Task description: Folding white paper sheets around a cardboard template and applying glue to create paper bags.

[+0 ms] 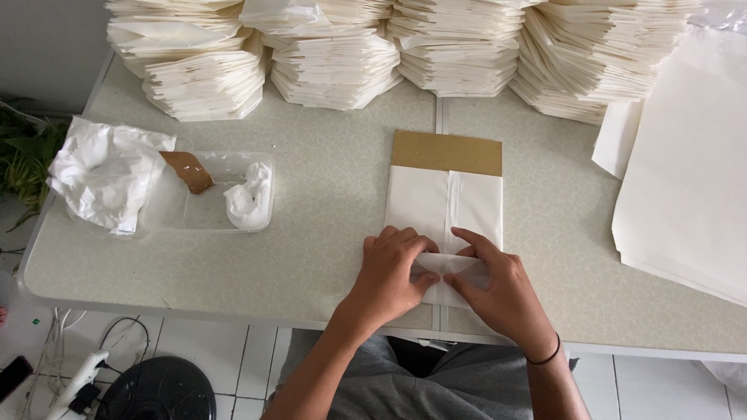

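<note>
A white paper sheet lies wrapped around a brown cardboard template on the pale table. The cardboard sticks out at the far end. My left hand and my right hand press on the near end of the sheet. Their fingers pinch a folded flap between them. A black band circles my right wrist.
Tall stacks of folded white paper bags line the table's far edge. Flat white sheets lie at the right. A clear tray with white paste and a brown scraper, beside crumpled plastic, sits at the left. Cables and a round black object are on the floor.
</note>
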